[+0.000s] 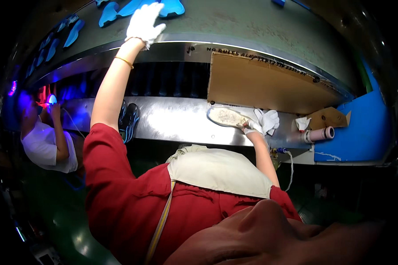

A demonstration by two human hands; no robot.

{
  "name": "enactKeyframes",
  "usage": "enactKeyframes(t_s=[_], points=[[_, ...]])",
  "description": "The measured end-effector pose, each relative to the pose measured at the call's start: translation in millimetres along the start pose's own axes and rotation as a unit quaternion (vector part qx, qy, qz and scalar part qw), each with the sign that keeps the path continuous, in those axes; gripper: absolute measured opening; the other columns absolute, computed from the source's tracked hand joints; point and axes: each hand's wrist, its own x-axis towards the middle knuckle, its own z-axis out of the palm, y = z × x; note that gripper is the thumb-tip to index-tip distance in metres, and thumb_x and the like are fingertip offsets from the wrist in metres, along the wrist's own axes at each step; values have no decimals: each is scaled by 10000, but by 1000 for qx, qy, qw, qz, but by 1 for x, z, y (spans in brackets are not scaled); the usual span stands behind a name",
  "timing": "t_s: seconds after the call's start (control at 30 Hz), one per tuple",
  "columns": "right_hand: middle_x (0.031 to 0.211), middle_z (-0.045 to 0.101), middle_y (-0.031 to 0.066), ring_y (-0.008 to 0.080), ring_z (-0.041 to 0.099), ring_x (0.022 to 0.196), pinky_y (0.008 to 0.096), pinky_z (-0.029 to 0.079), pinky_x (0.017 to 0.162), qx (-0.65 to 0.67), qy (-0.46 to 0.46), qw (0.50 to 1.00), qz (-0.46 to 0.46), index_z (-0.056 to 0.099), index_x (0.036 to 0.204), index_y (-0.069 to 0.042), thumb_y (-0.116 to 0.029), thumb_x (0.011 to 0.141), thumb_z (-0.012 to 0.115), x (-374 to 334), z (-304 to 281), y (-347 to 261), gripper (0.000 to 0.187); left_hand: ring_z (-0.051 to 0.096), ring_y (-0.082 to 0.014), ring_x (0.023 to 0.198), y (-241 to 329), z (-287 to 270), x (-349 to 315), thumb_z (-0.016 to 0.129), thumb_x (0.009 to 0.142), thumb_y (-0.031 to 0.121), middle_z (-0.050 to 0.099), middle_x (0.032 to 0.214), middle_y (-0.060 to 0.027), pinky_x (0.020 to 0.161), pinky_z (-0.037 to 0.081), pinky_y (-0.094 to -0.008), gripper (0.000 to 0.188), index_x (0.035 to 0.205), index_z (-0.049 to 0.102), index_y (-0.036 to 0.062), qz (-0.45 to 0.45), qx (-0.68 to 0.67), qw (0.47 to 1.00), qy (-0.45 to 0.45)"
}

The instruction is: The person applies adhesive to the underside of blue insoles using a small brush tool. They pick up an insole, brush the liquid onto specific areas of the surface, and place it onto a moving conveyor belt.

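My left hand (143,27), in a white glove, stretches far over the green belt (234,26). Its fingers are extended at the blue insole-shaped pieces (171,8) at the far edge of view; whether it touches one I cannot tell. Down on the metal ledge (177,117), my right hand (253,128) closes around one end of a shoe (227,117), whose pale, worn-looking underside faces up. Beside that hand lies a loose white glove (269,120), which partly hides its fingers. A pair of dark shoes with blue trim (129,123) stands left on the ledge.
A cardboard sheet (269,86) leans against the belt's metal edge. At right are a pink bottle (320,134) on its side, a torn cardboard piece (329,118) and a blue panel (367,128). A co-worker in a white shirt (48,145) sits at far left by a blue light.
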Motion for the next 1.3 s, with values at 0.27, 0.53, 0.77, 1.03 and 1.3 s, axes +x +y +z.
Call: enactKeyframes(t_s=[0.27,0.53,0.77,1.03,1.3], points=[[1035,628,108,227,652,923,325,578,821,482,113,863,97,578,1131,-36,0,873,709,-6,-7,2,292,601,-288,1115,25,18,33,510,981,384,689,1112,-110,969,476,-421,332,1051,705,124,-134,-102,984,-65],[1042,643,94,231,661,952,390,580,828,585,141,785,148,559,1183,-77,10,912,650,-7,-3,5,299,607,-267,948,0,-76,14,487,1020,361,676,1002,-61,890,482,-341,352,939,684,81,-261,-824,477,158],[1018,630,59,212,641,902,331,562,759,635,131,757,83,571,1154,-89,-82,900,720,-26,-20,-23,294,542,-231,672,100,-84,-29,296,1071,393,560,708,-105,669,455,-366,555,608,479,149,-55,-956,287,-27],[999,629,15,133,614,898,262,509,784,644,117,755,26,619,1077,-80,-73,908,707,-87,-68,-91,191,403,-500,1350,264,-16,-152,366,879,799,342,1529,-267,1128,287,-657,977,1490,367,36,-351,-907,-59,-224],[920,566,-28,55,538,850,211,433,766,491,68,851,-172,602,1003,-69,-47,915,668,-122,-81,-197,112,534,-426,1251,280,-16,-159,365,856,827,510,1398,-225,1045,444,-609,964,1449,425,70,-406,-887,2,-220]])
